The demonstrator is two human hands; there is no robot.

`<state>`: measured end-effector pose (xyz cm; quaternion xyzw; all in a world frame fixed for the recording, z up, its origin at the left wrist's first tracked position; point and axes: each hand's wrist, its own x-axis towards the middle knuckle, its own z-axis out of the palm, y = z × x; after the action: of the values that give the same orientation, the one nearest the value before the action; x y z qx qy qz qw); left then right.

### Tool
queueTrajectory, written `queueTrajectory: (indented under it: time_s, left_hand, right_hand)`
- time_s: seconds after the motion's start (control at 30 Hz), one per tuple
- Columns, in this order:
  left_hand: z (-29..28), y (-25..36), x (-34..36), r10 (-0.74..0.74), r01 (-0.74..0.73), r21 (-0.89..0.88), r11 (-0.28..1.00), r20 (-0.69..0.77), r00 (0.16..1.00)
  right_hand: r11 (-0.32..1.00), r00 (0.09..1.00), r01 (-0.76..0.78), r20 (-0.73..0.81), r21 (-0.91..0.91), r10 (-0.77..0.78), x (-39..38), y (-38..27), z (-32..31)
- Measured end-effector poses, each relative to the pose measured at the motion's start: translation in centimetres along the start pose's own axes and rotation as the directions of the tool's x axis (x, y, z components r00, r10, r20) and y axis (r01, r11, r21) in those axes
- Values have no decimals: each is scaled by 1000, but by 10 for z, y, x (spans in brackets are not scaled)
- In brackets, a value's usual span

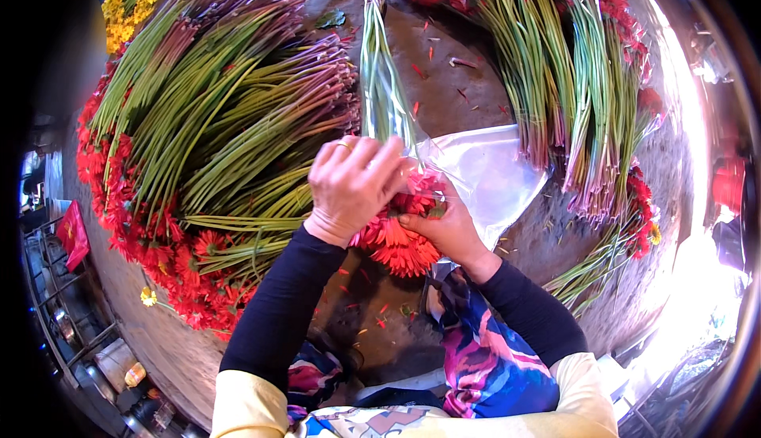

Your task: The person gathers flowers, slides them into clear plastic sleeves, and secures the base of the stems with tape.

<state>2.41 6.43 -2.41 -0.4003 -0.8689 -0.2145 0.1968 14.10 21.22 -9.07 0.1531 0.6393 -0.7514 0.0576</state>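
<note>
A bunch of red flowers (398,249) with long pale green stems (376,73) lies lengthwise before me, partly inside a clear plastic sleeve (412,146). My left hand (349,184) has its fingers curled over the sleeve at the bunch, just above the flower heads. My right hand (452,236) grips the same bunch at the heads from the right side, thumb across the petals. A sheet of clear or white plastic (491,168) lies flat beside it on the right, partly hidden by my right hand.
Large piles of long-stemmed red flowers cover the left (214,113) and back right (547,81) of the brown work surface (428,73). Yellow flowers (127,18) sit at the upper left. Loose petals are scattered about. A metal rack (63,311) stands beyond the surface's left edge.
</note>
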Motion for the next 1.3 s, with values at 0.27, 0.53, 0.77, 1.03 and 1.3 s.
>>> queueTrajectory:
  time_s: [0.27, 0.53, 0.77, 1.03, 1.3]
  left_hand:
    - [-18, -24, -80, -212, 212, -20, 977, -3, 977]
    - [22, -8, -141, -800, 895, -283, 345, 411, 438]
    - [-9, 46, -142, -794, 679, -639, 361, 172, 583]
    - [2, 7, -124, -884, 831, -326, 450, -295, 363]
    - [17, 5, -138, -900, 471, -859, -202, 352, 257]
  right_hand:
    - [858, 987, -158, 44, 489, 157, -2, -13, 2]
    - [632, 953, -266, 101, 728, 285, -5, -42, 25]
    - [759, 986, -116, -19, 640, 166, 0, -24, 23]
    - [676, 964, -229, 69, 701, 255, -2, -29, 23]
    - [641, 945, -307, 144, 704, 295, -2, -27, 21]
